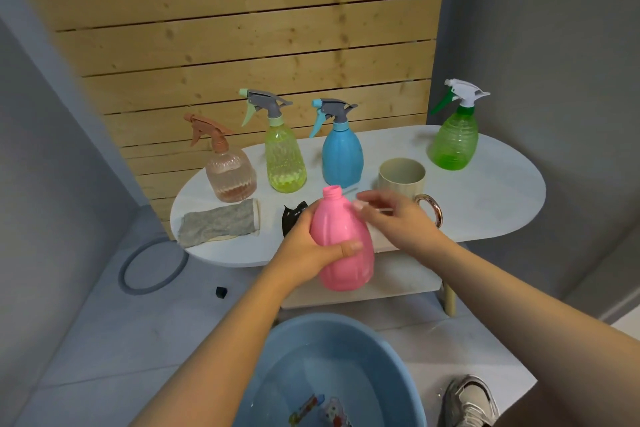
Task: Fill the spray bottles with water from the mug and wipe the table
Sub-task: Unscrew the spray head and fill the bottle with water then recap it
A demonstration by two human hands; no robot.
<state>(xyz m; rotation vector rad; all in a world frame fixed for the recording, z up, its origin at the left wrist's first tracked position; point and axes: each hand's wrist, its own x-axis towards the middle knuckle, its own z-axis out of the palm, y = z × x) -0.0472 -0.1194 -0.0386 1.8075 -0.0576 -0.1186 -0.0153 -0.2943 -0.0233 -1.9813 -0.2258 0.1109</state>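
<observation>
Gripping the uncapped pink bottle [341, 246] in the left hand [304, 250], the person is reaching the right hand [398, 218], fingers loosely spread and seemingly empty, toward the mug [403, 180] for pouring.

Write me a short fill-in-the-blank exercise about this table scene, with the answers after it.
1. The left hand grips the ____ bottle, which has no spray head on it.
2. The mug stands between the blue bottle and the ____ bottle with the white spray head.
3. The grey cloth lies in front of the ____ bottle at the left end of the table.
4. The basin on the floor is ____ in colour.

Answers: pink; green; brown; blue
</observation>
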